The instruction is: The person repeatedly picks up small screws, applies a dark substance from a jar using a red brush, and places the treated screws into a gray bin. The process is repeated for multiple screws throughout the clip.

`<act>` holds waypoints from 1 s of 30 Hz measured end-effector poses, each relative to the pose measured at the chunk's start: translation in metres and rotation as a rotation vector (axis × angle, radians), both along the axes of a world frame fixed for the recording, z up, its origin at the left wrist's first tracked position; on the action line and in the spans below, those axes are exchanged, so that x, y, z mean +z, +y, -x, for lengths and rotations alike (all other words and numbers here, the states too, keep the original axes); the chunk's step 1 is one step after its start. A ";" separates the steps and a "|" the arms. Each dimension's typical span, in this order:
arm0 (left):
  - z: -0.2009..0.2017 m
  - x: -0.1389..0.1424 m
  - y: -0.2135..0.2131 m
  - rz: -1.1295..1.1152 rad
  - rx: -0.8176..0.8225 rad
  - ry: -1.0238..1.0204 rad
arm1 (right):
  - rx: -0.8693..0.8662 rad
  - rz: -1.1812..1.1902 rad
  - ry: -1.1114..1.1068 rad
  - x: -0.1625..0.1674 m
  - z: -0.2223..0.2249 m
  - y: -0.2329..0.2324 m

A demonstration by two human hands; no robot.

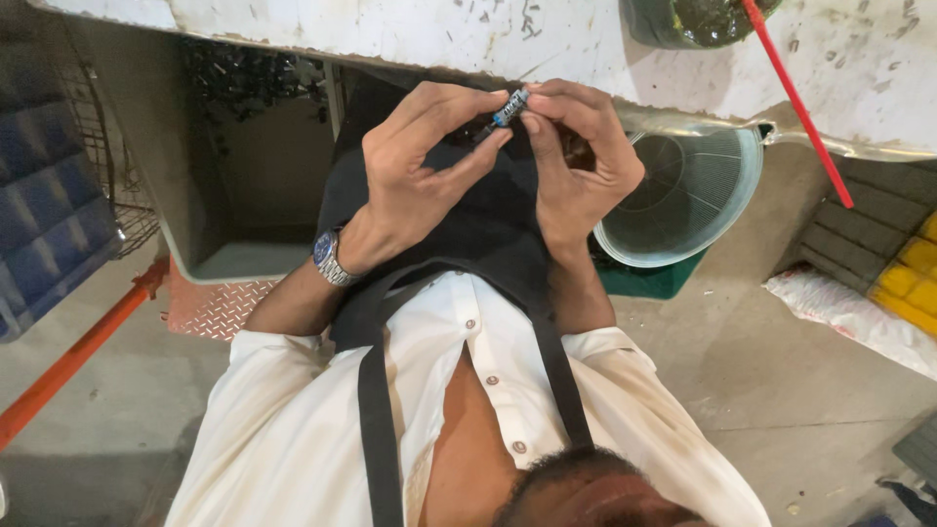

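Head view is showing a person in a white shirt (pixel 293 410) and black apron (pixel 488 234) standing at a scuffed white worktop (pixel 390 29), and both hands are being held up close together just under its edge. The left hand (pixel 420 161), with a metal wristwatch (pixel 329 256) on its wrist, is pinching the lower end of a small blue and black cylinder (pixel 509 105); its thumb and forefinger are closing on it while the other fingers are curling loosely behind. The right hand (pixel 576 166) is meeting it from the other side, its fingertips gripping the upper, silvery end of the same cylinder, with the remaining fingers bending inward toward the palm. The small cylinder is sitting tilted between the two sets of fingers, touching both and clear of the worktop. Just beyond the right hand's knuckles a clear round bowl (pixel 693 195) with a fine ribbed inside is resting on a green mat (pixel 654 278). Above those fingers a thin red rod (pixel 795 102) is slanting out of a dark pot (pixel 698 20) on the worktop. Well out from the left hand's fingers a grey bin (pixel 234 185) is standing open, with a blue crate (pixel 39 185) and an orange bar (pixel 68 361) farther off. Far beyond the right hand, yellow blocks (pixel 913 278) are lying on the floor.
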State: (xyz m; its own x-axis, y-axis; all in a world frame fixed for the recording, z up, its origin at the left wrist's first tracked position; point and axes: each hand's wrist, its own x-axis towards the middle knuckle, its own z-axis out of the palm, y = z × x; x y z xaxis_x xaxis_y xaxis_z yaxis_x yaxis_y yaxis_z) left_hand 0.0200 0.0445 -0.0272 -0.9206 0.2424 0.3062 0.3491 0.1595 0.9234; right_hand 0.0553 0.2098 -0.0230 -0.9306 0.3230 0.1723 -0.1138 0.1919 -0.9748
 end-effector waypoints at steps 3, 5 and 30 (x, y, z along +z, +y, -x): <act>0.001 -0.002 0.001 0.027 0.019 0.063 | 0.012 -0.111 0.070 0.000 0.001 0.000; 0.002 -0.003 0.000 0.051 0.031 0.136 | 0.016 -0.190 0.092 0.002 0.003 -0.001; 0.012 0.009 0.005 0.087 0.041 0.148 | -0.556 0.625 0.234 -0.003 -0.001 0.090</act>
